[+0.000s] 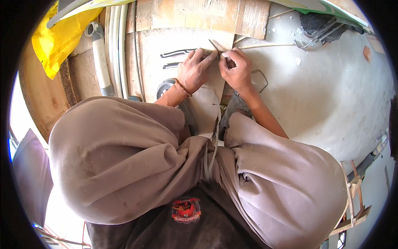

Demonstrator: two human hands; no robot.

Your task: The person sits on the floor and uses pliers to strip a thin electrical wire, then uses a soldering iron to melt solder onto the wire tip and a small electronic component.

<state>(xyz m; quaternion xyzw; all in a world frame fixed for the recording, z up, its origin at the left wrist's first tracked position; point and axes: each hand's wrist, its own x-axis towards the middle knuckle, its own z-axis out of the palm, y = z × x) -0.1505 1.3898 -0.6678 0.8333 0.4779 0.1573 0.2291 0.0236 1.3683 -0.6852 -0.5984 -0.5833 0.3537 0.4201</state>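
Note:
Both my hands meet over a pale board [153, 41] between my feet. My right hand [237, 71] is closed, with thumb and fingertips pinched on a thin dark strip [214, 45] that points up and to the left. The fingers of my left hand [194, 71] are drawn together, and their tips come up against the same strip. Two black handles with light edging, like those of pliers [177, 53], stick out leftward from beneath my left hand. The hand covers the rest of that tool. By my left wrist sits a round black object [165, 86].
Pale pipes [117, 50] and a grey-ended white pipe [100, 60] run along the left, near yellow sheeting [56, 39]. Cardboard [199, 16] lies ahead. A bent wire loop [261, 81] is beside my right wrist. Dark debris with metal rods [319, 33] lies far right.

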